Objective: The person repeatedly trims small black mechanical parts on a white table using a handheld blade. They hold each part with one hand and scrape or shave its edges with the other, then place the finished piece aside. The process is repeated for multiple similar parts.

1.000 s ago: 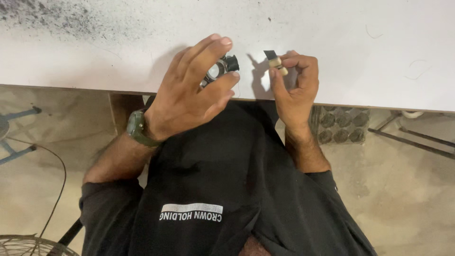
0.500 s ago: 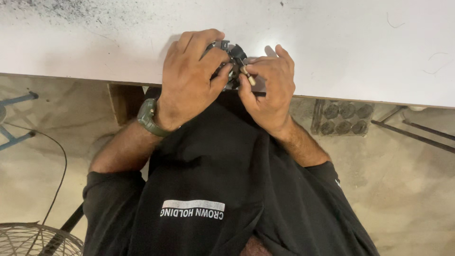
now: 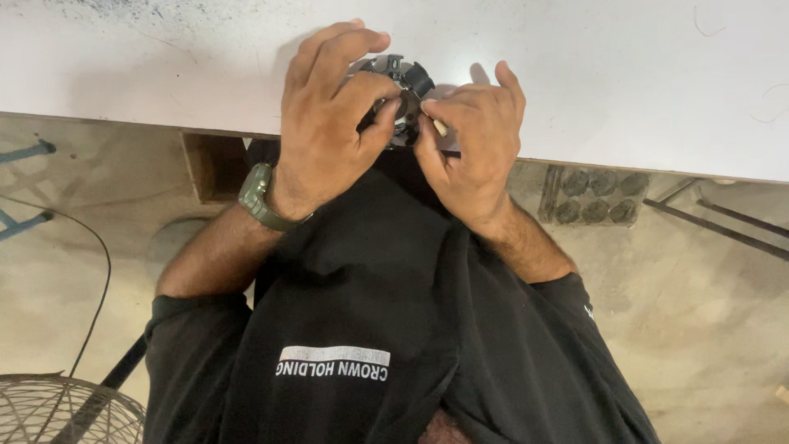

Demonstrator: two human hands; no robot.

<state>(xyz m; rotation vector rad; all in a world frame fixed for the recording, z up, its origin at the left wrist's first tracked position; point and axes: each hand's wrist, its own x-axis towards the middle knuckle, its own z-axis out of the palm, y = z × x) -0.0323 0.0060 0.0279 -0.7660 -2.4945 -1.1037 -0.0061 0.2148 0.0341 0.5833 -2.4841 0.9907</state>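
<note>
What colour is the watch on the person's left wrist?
Dull olive green, strap and case alike. The watch shows best in the head view, just below the left hand.

Observed, head view: the person wears a black short-sleeved shirt. Sleeves end above the elbows; forearms bare, with visible hair. A narrow pale rectangular label with light lettering sits across the shirt front, reading upside down from this view. A small pale mark shows on the right sleeve, too small to make out. Left wrist carries an olive-green watch with a chunky case and ribbed strap. Left hand and right hand are bare: no gloves, no rings seen.
</note>
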